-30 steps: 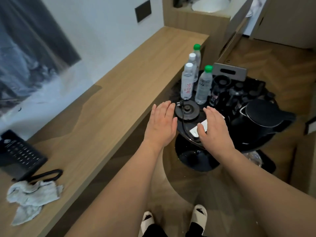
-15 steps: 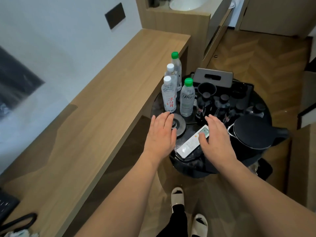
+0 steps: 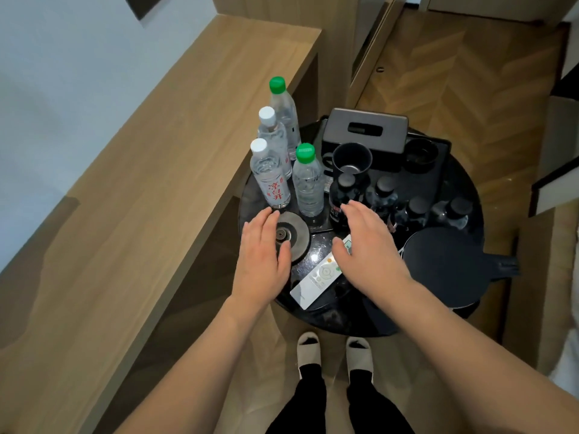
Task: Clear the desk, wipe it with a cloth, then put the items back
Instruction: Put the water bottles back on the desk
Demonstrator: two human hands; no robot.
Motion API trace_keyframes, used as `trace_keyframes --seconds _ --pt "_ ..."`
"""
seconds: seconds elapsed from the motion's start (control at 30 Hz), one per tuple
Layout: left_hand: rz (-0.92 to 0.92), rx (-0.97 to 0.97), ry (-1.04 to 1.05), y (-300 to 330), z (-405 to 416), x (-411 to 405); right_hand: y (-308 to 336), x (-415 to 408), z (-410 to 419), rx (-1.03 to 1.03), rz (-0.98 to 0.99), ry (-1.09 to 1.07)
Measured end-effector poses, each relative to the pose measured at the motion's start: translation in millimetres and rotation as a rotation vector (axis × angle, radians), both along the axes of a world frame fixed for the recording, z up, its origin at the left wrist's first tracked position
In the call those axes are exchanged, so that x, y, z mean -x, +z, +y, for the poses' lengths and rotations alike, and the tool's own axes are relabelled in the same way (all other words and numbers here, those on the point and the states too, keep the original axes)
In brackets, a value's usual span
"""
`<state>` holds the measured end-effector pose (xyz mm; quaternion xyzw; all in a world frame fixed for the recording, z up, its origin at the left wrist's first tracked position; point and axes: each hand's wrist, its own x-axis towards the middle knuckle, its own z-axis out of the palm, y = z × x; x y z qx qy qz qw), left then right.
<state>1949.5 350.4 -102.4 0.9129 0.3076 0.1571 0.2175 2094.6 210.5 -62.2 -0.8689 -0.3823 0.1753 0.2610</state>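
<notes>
A round black side table (image 3: 463, 183) stands right of the bare wooden desk (image 3: 141, 183). On it are several water bottles (image 3: 271, 180), a round kettle base (image 3: 296, 236), a white remote (image 3: 316, 277), a black kettle (image 3: 448, 267), small dark bottles (image 3: 387, 195), cups and a grey tissue box (image 3: 365, 133). My left hand (image 3: 261, 258) hovers flat and open over the left side of the kettle base. My right hand (image 3: 366, 245) is open above the far end of the remote, holding nothing.
The desk's end panel (image 3: 308, 86) stands just left of the bottles. Herringbone wood floor (image 3: 470, 73) stretches beyond the side table, with a cabinet (image 3: 366, 42) at the back. My feet in white slippers (image 3: 308, 349) are just before the side table.
The view has swung right and down, so the phone and cloth on the desk have left the frame. Both hands have stayed open over the side table, the right one reaching slightly further.
</notes>
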Motion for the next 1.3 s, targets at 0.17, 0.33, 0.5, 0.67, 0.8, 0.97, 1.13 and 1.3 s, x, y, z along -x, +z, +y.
trace_keyframes --seconds 0.17,0.33,0.5,0.67,0.8,0.97,1.13,1.3 --pt "0.019 0.046 0.041 0 -10 -11 0 -16 -5 0.076 0.060 0.033" --pt "0.008 0.051 0.073 5 -10 -16 6 -23 -4 0.097 0.077 0.077" --pt "-0.021 0.078 0.111 4 -1 -22 19 -28 7 0.014 0.092 0.082" --pt "-0.106 0.205 0.235 14 9 -28 28 -35 32 -0.102 0.091 0.047" --pt "-0.155 0.252 0.314 23 31 -37 33 -44 59 -0.189 0.045 0.037" --pt "-0.210 0.257 0.349 39 65 -57 36 -57 88 -0.201 0.034 0.031" --pt "-0.299 0.194 0.325 57 108 -83 34 -70 112 -0.128 0.037 0.052" --pt "-0.213 0.285 0.252 83 156 -121 28 -78 126 -0.030 0.116 0.104"
